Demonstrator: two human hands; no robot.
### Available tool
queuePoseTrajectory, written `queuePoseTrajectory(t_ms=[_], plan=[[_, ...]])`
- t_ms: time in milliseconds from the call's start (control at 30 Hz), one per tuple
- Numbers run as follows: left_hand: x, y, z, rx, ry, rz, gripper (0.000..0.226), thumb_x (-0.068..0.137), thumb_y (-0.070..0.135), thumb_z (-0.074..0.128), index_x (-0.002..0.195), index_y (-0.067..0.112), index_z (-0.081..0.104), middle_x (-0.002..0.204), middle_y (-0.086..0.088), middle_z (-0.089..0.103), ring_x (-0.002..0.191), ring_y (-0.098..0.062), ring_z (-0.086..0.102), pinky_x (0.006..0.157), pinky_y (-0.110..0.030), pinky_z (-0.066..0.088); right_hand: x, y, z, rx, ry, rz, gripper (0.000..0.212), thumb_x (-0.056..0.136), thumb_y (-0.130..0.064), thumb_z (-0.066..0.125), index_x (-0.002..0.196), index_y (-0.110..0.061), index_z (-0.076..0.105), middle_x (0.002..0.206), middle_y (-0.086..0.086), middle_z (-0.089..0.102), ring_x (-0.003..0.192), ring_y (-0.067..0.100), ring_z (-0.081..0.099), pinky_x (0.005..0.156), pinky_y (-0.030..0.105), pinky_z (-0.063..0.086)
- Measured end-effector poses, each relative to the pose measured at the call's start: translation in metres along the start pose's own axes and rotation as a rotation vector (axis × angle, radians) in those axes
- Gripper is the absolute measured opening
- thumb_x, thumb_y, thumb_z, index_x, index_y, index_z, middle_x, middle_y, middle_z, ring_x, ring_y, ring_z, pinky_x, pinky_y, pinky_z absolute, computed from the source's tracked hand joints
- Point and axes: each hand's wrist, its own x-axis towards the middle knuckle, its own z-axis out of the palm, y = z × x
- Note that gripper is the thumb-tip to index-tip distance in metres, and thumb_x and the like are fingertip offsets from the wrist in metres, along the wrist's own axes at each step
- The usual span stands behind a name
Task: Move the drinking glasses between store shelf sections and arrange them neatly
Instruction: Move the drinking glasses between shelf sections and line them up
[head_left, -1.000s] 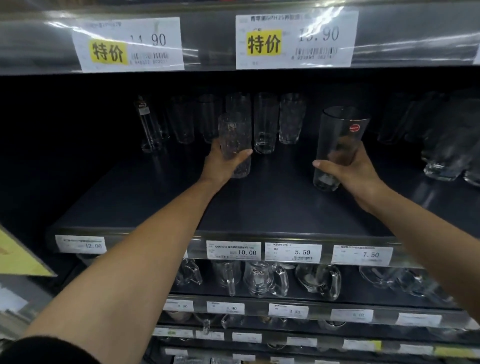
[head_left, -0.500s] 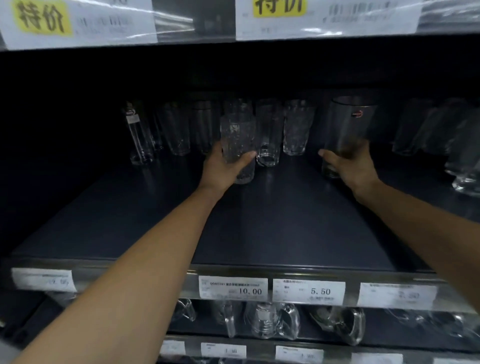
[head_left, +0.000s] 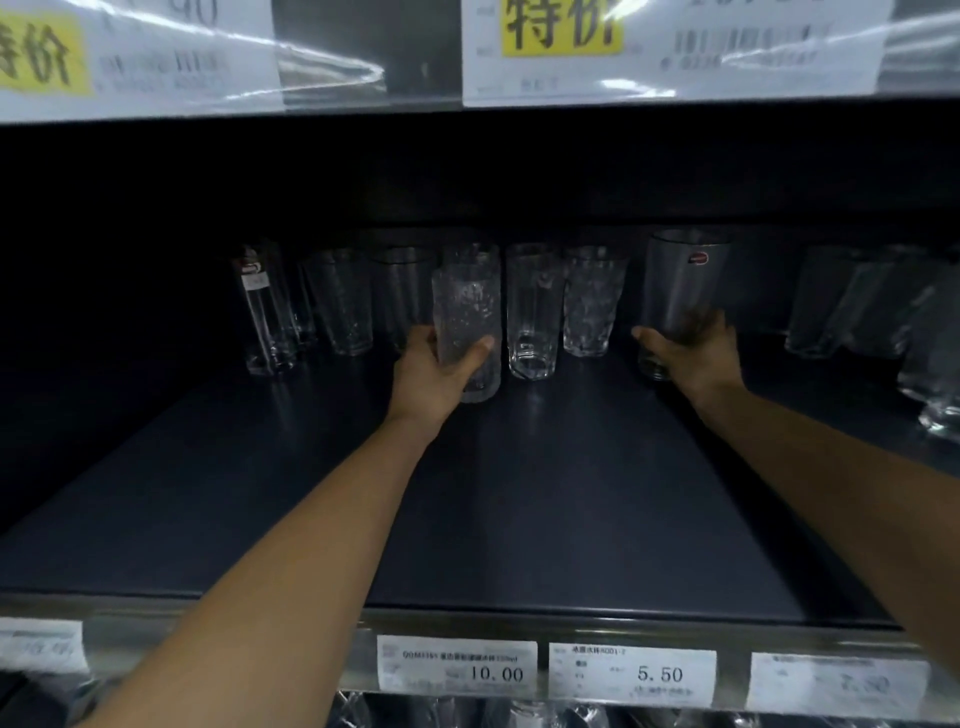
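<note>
A textured glass (head_left: 466, 317) stood upright near the back of the dark shelf (head_left: 519, 493), just in front of a row of clear glasses (head_left: 534, 312). The left hand (head_left: 431, 374) gripped it low, fingers and thumb curled round it. To the right, a taller smooth glass (head_left: 680, 280) with a red sticker was held at its base by the right hand (head_left: 696, 356), fingers wrapped round it. Price tags (head_left: 631, 675) lined the shelf's front edge.
</note>
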Motion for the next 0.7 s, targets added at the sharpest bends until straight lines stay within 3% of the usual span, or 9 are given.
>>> queuePoseTrajectory(t_ms=[100,167,267,433,567,700], plan=[[0.000,0.000,-0.001,0.004,0.016,0.012,0.037,0.085,0.040,0.075,0.111,0.023,0.055,0.095,0.019,0.060,0.089,0.005,0.059,0.076,-0.011,0.046,0.005,0.003,0.002,0.012,-0.014,0.000,0.085,0.069,-0.043,0.087,0.135,-0.013,0.041,0.138,0.009,0.048,0.125,0.023,0.051,0.106,0.038,0.046],[0.001,0.000,-0.001,0.007,0.018,0.015,0.036,0.084,0.042,0.075,0.111,0.022,0.060,0.094,0.017,0.063,0.090,0.001,0.062,0.078,-0.014,0.048,0.007,0.005,0.002,0.017,-0.032,0.020,0.083,0.076,-0.031,0.085,0.139,-0.010,0.035,0.138,0.008,0.051,0.123,0.020,0.053,0.100,0.028,0.043],[0.003,0.000,0.000,-0.002,0.017,0.001,0.035,0.084,0.041,0.075,0.112,0.022,0.064,0.091,0.019,0.062,0.085,0.007,0.059,0.074,-0.011,0.046,0.008,0.007,0.001,0.022,-0.020,0.065,0.083,0.081,-0.026,0.081,0.143,-0.009,0.028,0.142,0.009,0.049,0.125,0.023,0.052,0.093,0.023,0.038],[0.004,0.001,0.001,-0.051,0.027,-0.038,0.053,0.083,0.033,0.079,0.122,0.015,0.048,0.103,0.007,0.061,0.094,-0.008,0.062,0.084,-0.023,0.050,0.012,0.010,0.002,0.000,-0.021,0.072,0.081,0.081,-0.030,0.081,0.141,-0.010,0.030,0.144,0.011,0.049,0.128,0.028,0.051,0.094,0.026,0.039],[0.003,0.001,0.000,-0.055,0.038,-0.043,0.053,0.084,0.029,0.078,0.121,0.015,0.043,0.098,0.012,0.056,0.087,0.003,0.056,0.074,-0.017,0.046,0.014,0.012,0.003,-0.067,-0.029,0.044,0.080,0.080,-0.030,0.082,0.143,-0.011,0.037,0.141,0.011,0.053,0.125,0.029,0.054,0.102,0.033,0.044],[0.003,-0.003,0.000,-0.044,0.039,-0.027,0.049,0.084,0.031,0.078,0.122,0.017,0.052,0.105,0.009,0.061,0.090,0.003,0.058,0.070,-0.013,0.045,0.019,0.017,0.007,-0.168,-0.070,0.043,0.080,0.078,-0.030,0.081,0.144,-0.015,0.039,0.139,0.013,0.052,0.126,0.032,0.050,0.105,0.045,0.045]])
